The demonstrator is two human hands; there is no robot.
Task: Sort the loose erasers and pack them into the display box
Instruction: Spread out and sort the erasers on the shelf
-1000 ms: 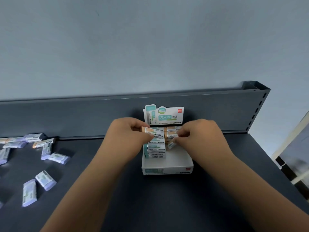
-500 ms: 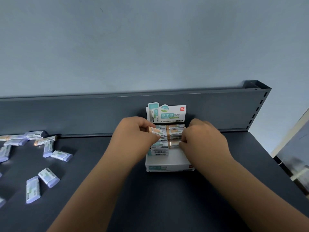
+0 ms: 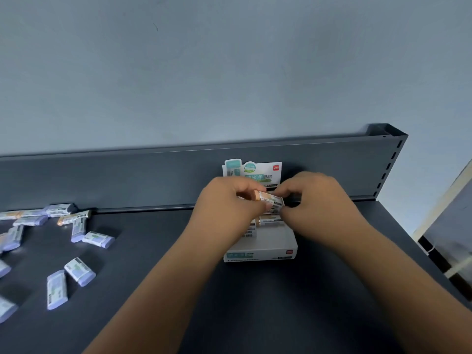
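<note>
A white display box [image 3: 265, 247] stands on the dark shelf against the back panel, its printed header card [image 3: 252, 172] upright behind it. Several packed erasers lie inside, mostly hidden by my hands. My left hand [image 3: 227, 203] and my right hand [image 3: 319, 203] meet above the box, both pinching one orange eraser [image 3: 268, 198] held level between them. Loose purple erasers [image 3: 79, 270] lie scattered at the left, with another orange eraser [image 3: 72, 217] near the back panel.
The dark grey shelf [image 3: 229, 302] has a raised back panel [image 3: 127, 180] and a slotted upright post [image 3: 388, 159] at the right. The shelf's right edge drops off beside a pale frame [image 3: 444, 226].
My right hand has left the erasers in the box and risen to the orange eraser in my left hand. Both hands now hold it above the box.
</note>
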